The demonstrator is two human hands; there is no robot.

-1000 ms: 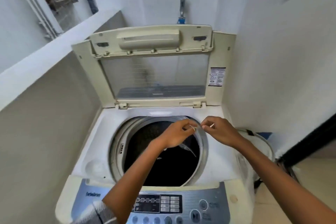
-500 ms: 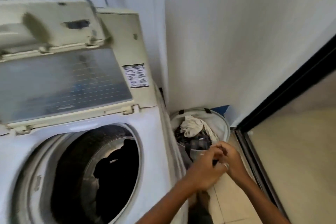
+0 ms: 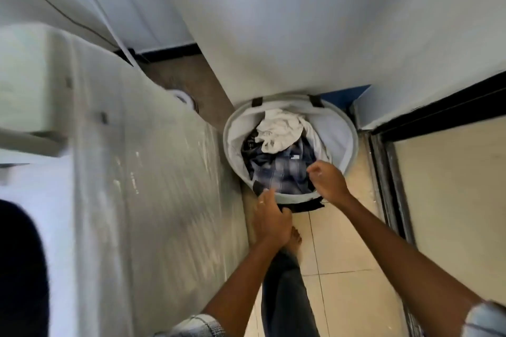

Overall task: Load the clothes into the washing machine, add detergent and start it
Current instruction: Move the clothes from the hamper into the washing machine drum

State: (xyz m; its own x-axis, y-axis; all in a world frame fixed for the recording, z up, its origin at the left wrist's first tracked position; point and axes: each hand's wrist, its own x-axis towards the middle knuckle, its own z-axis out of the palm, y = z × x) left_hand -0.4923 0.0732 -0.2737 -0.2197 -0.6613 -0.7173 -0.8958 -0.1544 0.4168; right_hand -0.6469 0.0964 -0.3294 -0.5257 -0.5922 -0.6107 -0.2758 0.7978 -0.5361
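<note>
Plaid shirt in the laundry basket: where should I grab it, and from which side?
Grip the plaid shirt at its bunched near fold, coming straight down from above: it lies uppermost at the front of the laundry basket, beside the white garment, under the right hand.

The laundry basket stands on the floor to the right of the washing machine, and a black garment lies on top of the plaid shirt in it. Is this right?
Not quite. In the head view the garment on top of the plaid shirt is white, not black. The rest holds: the laundry basket stands on the floor to the right of the washing machine.
</note>
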